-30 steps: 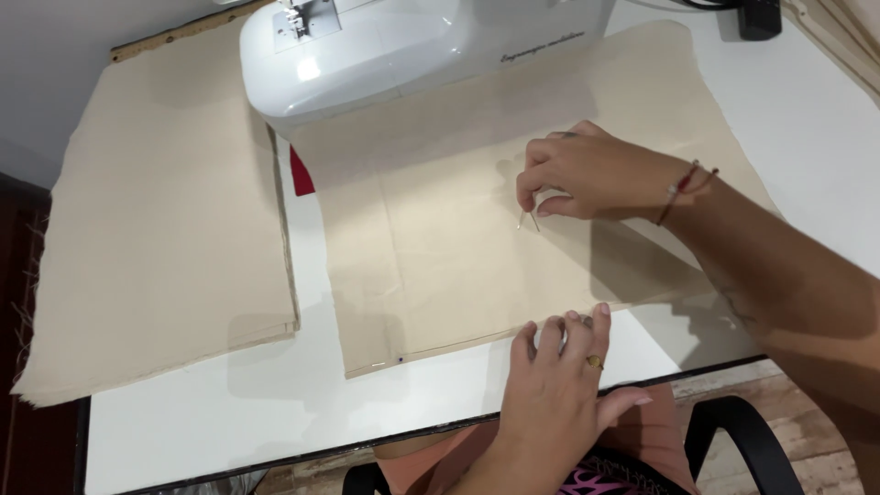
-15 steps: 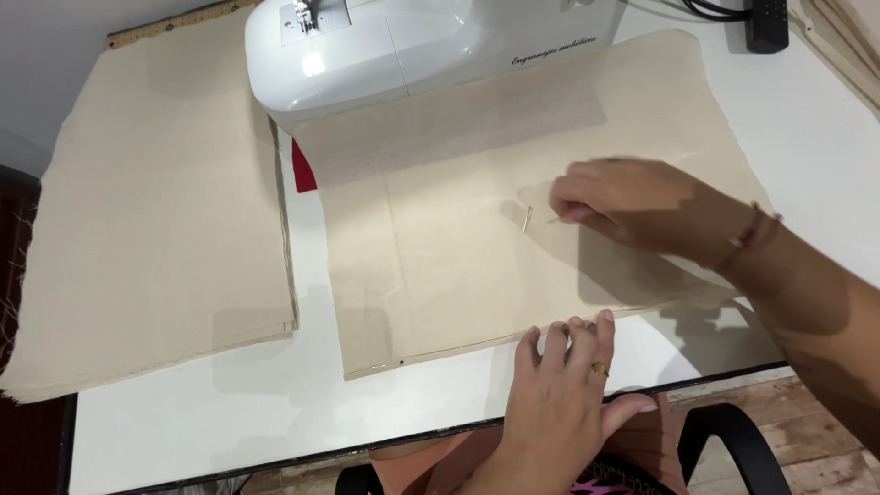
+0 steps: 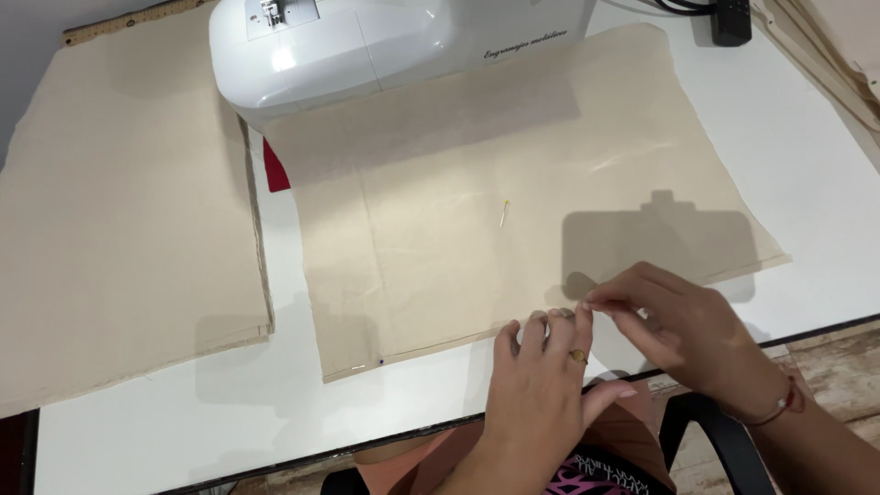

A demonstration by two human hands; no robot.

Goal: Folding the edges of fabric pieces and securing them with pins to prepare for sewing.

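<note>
Your left hand (image 3: 541,385) lies flat, fingers spread, on the near hem of the beige fabric panel (image 3: 513,192). Your right hand (image 3: 674,325) pinches that hem just beside it. Farther off, a yellow-headed pin (image 3: 505,214) stands mid-panel before the white sewing machine (image 3: 385,41).

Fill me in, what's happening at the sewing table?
A person works bare-handed on a beige fabric panel spread in front of a white sewing machine. The left hand presses the panel's near edge flat. The right hand pinches at that same edge beside the left fingertips; what is in its grip is too small to tell. A yellow-headed pin sits in the middle of the panel. A second beige panel lies to the left on the white table.
</note>
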